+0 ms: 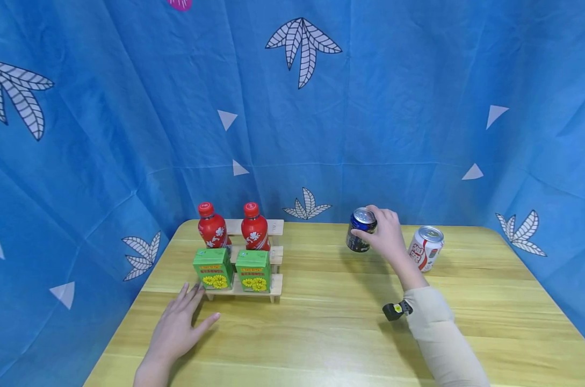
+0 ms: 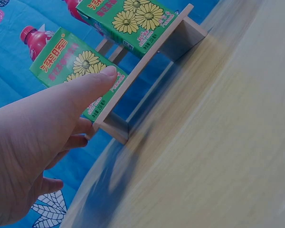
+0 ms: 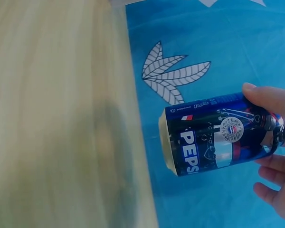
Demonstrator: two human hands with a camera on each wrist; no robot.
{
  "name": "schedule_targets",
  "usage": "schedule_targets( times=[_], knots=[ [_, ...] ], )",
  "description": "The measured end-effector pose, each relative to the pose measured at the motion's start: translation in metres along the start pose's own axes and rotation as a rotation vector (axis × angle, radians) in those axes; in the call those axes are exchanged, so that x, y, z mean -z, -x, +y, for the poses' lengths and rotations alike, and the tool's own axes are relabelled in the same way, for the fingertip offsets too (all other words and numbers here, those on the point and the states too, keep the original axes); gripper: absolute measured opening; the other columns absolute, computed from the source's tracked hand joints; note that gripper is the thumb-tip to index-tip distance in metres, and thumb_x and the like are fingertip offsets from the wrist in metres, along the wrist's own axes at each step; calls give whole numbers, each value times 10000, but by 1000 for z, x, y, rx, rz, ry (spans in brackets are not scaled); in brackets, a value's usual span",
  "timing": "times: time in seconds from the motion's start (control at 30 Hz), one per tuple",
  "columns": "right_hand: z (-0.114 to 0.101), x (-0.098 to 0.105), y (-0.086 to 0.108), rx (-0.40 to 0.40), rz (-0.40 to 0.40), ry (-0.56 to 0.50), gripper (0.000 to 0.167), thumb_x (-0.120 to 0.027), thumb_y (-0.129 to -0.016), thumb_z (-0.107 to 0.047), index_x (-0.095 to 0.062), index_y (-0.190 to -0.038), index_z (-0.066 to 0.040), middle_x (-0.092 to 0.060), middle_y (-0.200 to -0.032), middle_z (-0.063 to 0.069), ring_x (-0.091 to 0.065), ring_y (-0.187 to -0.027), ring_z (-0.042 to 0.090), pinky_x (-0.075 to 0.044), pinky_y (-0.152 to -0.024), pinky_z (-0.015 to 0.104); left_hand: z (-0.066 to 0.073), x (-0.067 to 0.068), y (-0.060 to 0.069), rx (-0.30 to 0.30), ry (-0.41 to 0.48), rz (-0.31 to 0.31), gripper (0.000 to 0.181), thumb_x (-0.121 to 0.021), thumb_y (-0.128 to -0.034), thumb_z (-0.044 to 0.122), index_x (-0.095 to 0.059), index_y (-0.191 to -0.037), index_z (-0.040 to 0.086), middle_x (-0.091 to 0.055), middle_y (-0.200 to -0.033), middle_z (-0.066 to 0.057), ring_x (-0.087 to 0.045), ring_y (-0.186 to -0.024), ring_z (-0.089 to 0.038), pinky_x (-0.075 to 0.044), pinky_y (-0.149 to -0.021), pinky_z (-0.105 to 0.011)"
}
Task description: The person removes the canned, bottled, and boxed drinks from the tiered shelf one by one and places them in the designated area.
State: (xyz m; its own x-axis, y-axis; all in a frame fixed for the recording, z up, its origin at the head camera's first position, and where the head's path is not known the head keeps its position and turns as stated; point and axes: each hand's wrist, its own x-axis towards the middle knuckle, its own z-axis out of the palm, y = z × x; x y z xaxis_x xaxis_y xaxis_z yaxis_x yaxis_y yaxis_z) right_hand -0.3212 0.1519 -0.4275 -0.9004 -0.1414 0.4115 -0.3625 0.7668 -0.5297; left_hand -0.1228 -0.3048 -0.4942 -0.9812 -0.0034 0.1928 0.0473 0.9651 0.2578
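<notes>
One dark blue Pepsi can [image 1: 358,223] in the right hand [image 1: 388,232], to the right of a stepped wooden rack [image 1: 276,285]

Thumb and fingers clamp round its upper end, a hold that leaves the lower body and base free, and the can looks raised off the table [image 1: 321,333], since its base rim shows in the right wrist view. With thumb and fingers apart, the left hand [image 1: 175,327] is by the rack's front left corner, holding nothing, perhaps ready to steady it; whether it touches the wood I cannot tell. Two red bottles [image 1: 255,231] stand behind two green cartons [image 1: 253,271] on the rack, the steps likely letting the back row show above the front. A white and red can [image 1: 426,250] stands farther right of the rack.
</notes>
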Motion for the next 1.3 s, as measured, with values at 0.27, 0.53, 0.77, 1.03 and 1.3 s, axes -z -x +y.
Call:
schedule_targets(
  times=[0.27, 0.53, 0.77, 1.03, 1.3],
  knots=[
    [12, -7, 11, -30, 26, 0, 731, -810, -782, -339, -489, -1345, 0, -542, -1254, 267, -419, -1192, 429, -344, -1030, 582, 2, 1, -1, -6, 0, 4, 836, -557, -881, 649, -456, -1443, 38, -395, -1538, -168, -268, -1457, -424, -273, -1149, -637],
    [24, -14, 20, -46, 50, 27, 722, -809, -777, -352, -496, -1327, -4, -549, -1238, 268, -443, -1165, 421, -365, -1009, 578, 0, -1, -2, -2, 9, -4, 845, -558, -878, 652, -446, -1449, 39, -388, -1541, -174, -260, -1460, -424, -255, -1158, -633],
    [27, -16, 24, -87, 41, 41, 743, -807, -782, -356, -482, -1351, -5, -534, -1266, 266, -433, -1201, 425, -360, -1038, 579, 0, 0, -1, 10, 7, -22, 850, -553, -879, 655, -439, -1453, 40, -379, -1547, -172, -251, -1464, -424, -253, -1157, -637],
    [26, -15, 27, -122, 42, 57, 744, -803, -786, -352, -477, -1359, -6, -530, -1269, 267, -427, -1205, 433, -366, -1027, 581, -2, -2, 0, 7, 9, -24, 853, -555, -874, 661, -442, -1454, 46, -378, -1549, -166, -251, -1466, -420, -255, -1156, -636],
    [23, -15, 28, -148, 34, 60, 763, -794, -787, -381, -459, -1367, -14, -514, -1270, 275, -416, -1204, 439, -374, -1016, 586, -3, -2, 1, 6, 16, -21, 849, -566, -874, 650, -439, -1455, 44, -376, -1549, -171, -253, -1464, -425, -251, -1157, -636]
  ],
)
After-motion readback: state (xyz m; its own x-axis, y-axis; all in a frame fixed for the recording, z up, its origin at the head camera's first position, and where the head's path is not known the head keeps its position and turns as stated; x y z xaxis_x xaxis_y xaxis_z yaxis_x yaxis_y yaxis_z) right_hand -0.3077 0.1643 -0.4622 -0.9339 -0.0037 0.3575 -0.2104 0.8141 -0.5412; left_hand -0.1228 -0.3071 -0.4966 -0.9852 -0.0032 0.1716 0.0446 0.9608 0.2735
